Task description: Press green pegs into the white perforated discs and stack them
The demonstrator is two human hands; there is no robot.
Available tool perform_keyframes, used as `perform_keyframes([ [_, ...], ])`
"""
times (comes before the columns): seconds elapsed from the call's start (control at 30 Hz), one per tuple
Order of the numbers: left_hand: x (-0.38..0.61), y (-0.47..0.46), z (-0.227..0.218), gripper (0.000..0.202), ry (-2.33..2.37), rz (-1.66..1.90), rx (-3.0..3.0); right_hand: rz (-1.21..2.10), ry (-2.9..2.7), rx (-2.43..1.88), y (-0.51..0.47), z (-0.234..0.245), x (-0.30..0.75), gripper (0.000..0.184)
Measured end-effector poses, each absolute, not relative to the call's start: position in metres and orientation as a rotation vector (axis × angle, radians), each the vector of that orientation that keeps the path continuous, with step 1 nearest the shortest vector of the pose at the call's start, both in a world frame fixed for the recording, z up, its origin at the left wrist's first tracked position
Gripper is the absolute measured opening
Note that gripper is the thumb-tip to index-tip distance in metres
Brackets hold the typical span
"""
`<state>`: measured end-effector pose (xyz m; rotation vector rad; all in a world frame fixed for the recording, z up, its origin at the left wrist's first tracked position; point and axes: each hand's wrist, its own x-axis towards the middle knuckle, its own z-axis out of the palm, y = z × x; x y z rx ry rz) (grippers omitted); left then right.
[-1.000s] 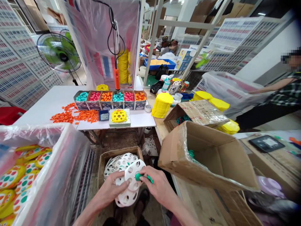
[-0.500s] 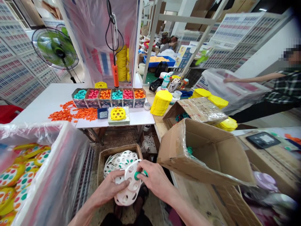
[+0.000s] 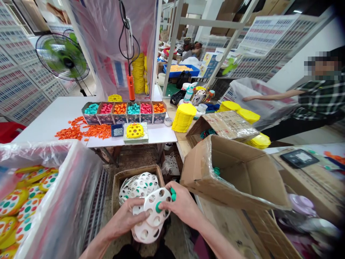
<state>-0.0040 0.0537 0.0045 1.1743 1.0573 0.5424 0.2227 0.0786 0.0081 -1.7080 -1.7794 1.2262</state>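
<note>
Low in front of me, my left hand is closed on several white plastic discs with round holes, its thumb flat across the front one. My right hand presses its thumb against a round green plastic piece at the middle hole of the front disc. More green plastic pieces are tucked in the curled fingers of that hand. Just behind, a cardboard box contains more white perforated discs, some with green spots.
At left stands a plastic-lined crate of yellow toys. Bins of coloured pieces, loose orange pieces and a yellow perforated part rest on the table. An open carton is beside my right hand. A person is at right.
The held discs have turned to face me more and dropped slightly. The green piece now lies flat at the middle hole under my right thumb. The person at right has shifted left.
</note>
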Motion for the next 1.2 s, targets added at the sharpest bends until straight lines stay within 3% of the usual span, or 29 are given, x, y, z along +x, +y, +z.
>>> perform_keyframes([
  [0.13, 0.000, 0.054, 0.006, 0.041, 1.034, 0.538, 1.113, 1.224, -1.713, -1.709, 0.080, 0.002, 0.223, 0.038],
  [0.3, -0.005, 0.055, 0.003, 0.049, 1.000, 0.550, 0.896, 1.658, -1.430, -1.470, 0.084, -0.006, 0.228, 0.036],
  [0.4, -0.012, 0.056, -0.003, 0.050, 1.041, 0.590, 0.823, 1.746, -1.367, -1.437, 0.079, -0.013, 0.230, 0.030],
  [0.53, -0.018, 0.054, -0.012, 0.053, 1.068, 0.588, 0.758, 1.832, -1.264, -1.375, 0.070, -0.024, 0.227, 0.038],
  [0.93, -0.043, 0.041, -0.020, 0.052, 1.235, 0.602, 0.829, 1.832, -0.961, -1.337, 0.064, -0.038, 0.210, 0.042],
  [1.2, -0.065, 0.028, -0.018, 0.050, 1.303, 0.560, 0.810, 1.631, -0.867, -1.488, 0.074, -0.082, 0.209, 0.032],
])
